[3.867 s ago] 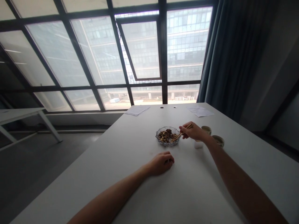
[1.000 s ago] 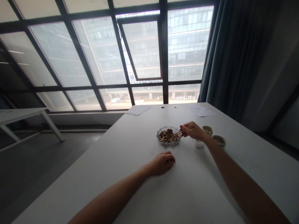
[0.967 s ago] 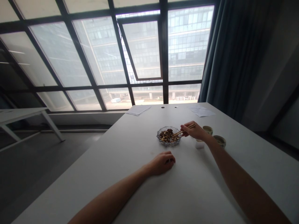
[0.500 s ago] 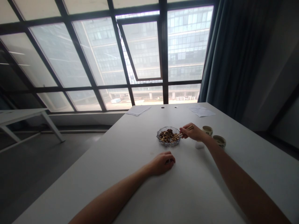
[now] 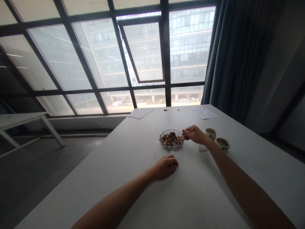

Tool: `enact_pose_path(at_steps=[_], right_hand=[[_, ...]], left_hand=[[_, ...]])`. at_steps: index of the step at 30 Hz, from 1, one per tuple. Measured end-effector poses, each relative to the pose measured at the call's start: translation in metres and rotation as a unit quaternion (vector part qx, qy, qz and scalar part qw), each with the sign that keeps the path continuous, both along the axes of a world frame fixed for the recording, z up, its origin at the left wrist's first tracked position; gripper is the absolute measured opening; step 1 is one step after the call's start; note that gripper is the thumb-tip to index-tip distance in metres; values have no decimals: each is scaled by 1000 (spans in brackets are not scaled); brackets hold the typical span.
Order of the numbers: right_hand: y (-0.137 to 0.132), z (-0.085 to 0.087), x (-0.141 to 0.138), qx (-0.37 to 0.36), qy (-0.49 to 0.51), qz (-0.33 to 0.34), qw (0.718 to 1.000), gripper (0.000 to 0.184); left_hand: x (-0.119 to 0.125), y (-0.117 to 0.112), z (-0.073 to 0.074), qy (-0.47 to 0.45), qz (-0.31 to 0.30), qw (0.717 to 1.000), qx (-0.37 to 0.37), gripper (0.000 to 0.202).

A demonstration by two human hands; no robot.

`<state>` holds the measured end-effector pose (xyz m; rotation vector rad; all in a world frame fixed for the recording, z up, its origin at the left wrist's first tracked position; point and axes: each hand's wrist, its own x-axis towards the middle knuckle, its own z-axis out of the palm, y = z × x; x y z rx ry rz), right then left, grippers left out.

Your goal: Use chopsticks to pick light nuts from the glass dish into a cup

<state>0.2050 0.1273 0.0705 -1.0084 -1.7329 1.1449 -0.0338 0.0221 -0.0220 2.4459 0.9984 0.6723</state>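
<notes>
My right hand [image 5: 194, 135] grips a pair of wooden chopsticks [image 5: 180, 138]. Their tips reach into a clear glass bowl [image 5: 171, 148] with a scalloped rim. Inside lies a mix of small brown, tan and pale pieces [image 5: 169, 139], too small to name surely. On the table in front of the bowl rests my left hand [image 5: 166, 166], its fingers curled in a loose fist with nothing seen in them. Two cups with dark characters, a farther cup [image 5: 211, 134] and a nearer cup [image 5: 223, 145], stand right of my right hand. A small white object [image 5: 202, 148], partly hidden, sits below my right wrist.
The white table [image 5: 133, 152] carries a stack of papers [image 5: 140, 113] at the far left and loose sheets [image 5: 205, 113] at the far right. Another white table [image 5: 21, 119] stands to the left. A dark curtain [image 5: 228, 63] hangs beside the windows.
The whole view has shifted very slightly. My right hand and the chopsticks stay at the bowl, and the cups show a little more. My left hand stays in place.
</notes>
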Motion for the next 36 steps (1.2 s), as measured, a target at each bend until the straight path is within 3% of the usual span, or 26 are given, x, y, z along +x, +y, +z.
enact_pose_path(at_steps=[9, 16, 19, 22, 29, 36], right_hand=[[-5, 30, 35, 66, -7, -35, 997, 47], [-2, 56, 115, 90, -27, -208, 974, 30], [3, 54, 142, 69, -34, -284, 956, 23], [11, 46, 155, 37, -21, -309, 950, 21], [20, 40, 151, 47, 8, -293, 955, 23], [3, 50, 101, 84, 50, -141, 985, 37]], left_hand=[[-1, 0, 0, -1, -1, 1000, -3, 19], [0, 0, 1, 3, 1, 1000, -7, 18], [2, 0, 0, 3, 5, 1000, -9, 17], [4, 1, -1, 4, 4, 1000, -12, 17], [8, 3, -1, 4, 4, 1000, -10, 17], [6, 3, -2, 1, 0, 1000, -7, 17]])
